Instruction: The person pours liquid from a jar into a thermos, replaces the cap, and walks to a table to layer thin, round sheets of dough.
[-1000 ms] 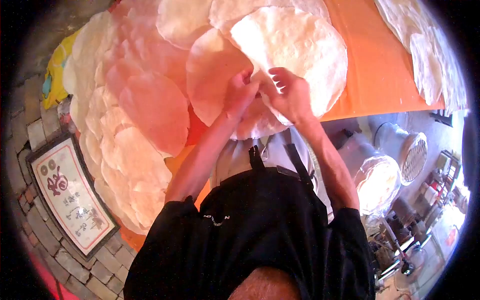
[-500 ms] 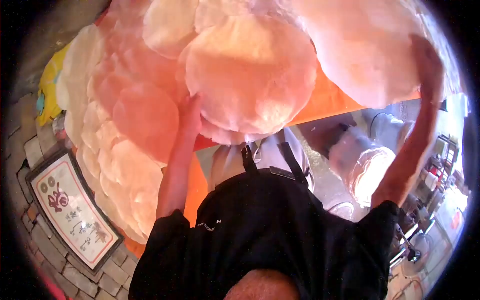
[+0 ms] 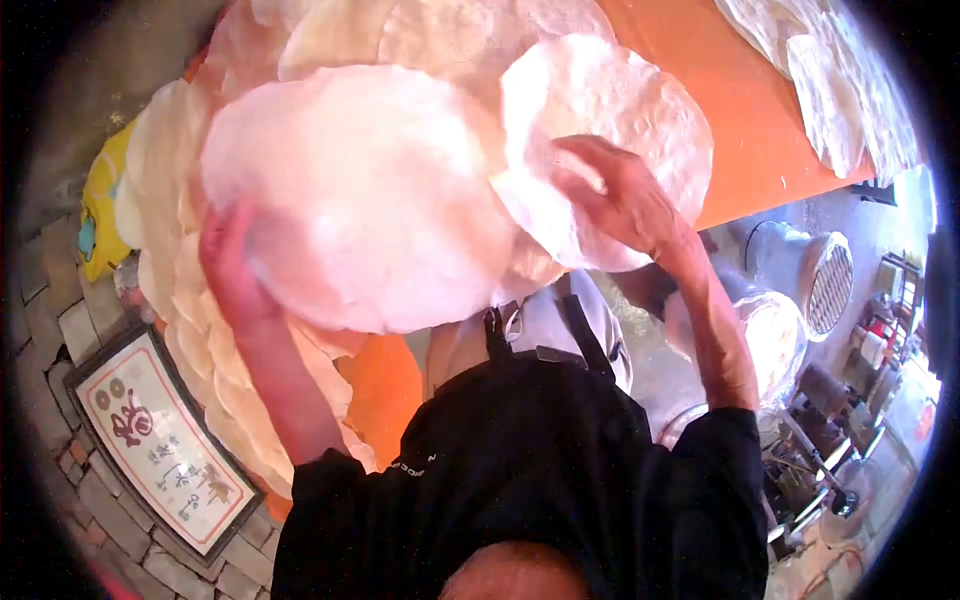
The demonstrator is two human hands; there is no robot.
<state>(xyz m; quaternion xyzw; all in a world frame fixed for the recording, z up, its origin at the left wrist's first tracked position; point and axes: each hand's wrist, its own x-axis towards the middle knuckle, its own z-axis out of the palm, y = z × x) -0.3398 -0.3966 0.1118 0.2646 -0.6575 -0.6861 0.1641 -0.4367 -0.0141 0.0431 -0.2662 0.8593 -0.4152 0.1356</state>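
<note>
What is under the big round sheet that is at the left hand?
Beyond the edges of the big round sheet, other pale sheets show at its left and top, and an orange surface below. Whatever its middle covers cannot be seen.

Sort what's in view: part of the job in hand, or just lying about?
Apparently in the job:
large round sheet, left hand at its edge
smaller round sheet, right hand over it
orange surface beneath

Apparently lying about:
framed sign on the paving
yellow item, too unclear to name
</note>
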